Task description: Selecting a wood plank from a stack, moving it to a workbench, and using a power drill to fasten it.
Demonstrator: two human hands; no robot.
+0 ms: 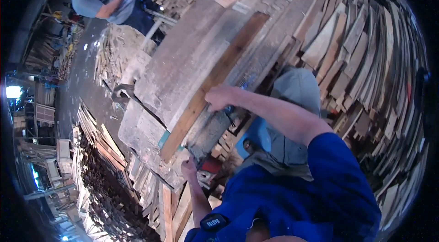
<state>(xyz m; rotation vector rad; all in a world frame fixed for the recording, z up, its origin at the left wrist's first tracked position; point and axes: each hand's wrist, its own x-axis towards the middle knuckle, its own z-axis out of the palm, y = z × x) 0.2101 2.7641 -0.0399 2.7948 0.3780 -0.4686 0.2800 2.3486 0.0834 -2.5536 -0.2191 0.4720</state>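
Note:
A long brown wooden plank [218, 74] lies at a slant across a worn, dusty worktable [165, 70]. My right hand [220, 97] reaches over from the right, its fingers closed on the plank's near edge around mid-length. Close to the plank's lower end, my left hand [188, 169] is curled into a fist beside the table's near edge. Whatever that fist may hold is hidden. A small teal strip [163, 138] sits beside the plank's lower end, by a dark slot [148, 113] running across the tabletop.
Stacked boards [366, 54] crowd the right side. Offcuts [109, 196] pile up at the lower left. Beyond the table at the upper left, another person [103, 2] in a cap and grey shirt handles a pale piece. A blue object [258, 138] stands near my legs.

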